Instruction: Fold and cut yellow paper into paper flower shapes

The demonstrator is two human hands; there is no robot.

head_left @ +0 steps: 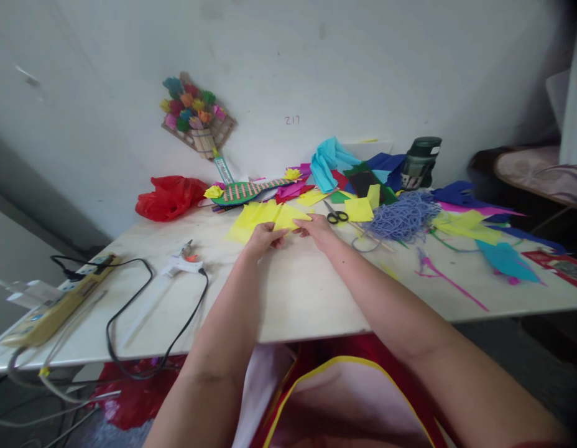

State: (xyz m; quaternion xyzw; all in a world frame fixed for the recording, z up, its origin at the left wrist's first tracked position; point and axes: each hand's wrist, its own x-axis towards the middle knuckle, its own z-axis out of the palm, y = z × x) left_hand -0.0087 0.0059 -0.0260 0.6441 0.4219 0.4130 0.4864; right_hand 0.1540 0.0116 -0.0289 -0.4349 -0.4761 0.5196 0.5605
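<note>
Between my two hands is a small piece of yellow crepe paper (291, 218), raised a little above the table. My left hand (265, 238) pinches its left corner, thumb on top. The right corner is pinched by my right hand (315, 229). Behind and to the left lies a larger yellow paper sheet (251, 219), flat on the table. Black-handled scissors (336, 216) rest just beyond my right hand. To their right are cut yellow paper pieces (359, 210). A green shape with a woven striped front and yellow paper flowers (251, 191) lies farther back.
A white glue gun (182, 266) with a black cord and a power strip (64, 298) occupy the left side. Tangled blue-purple yarn (403, 216), coloured paper and a dark green bottle (421, 163) stand right. A red plastic bag (170, 198) sits by the wall.
</note>
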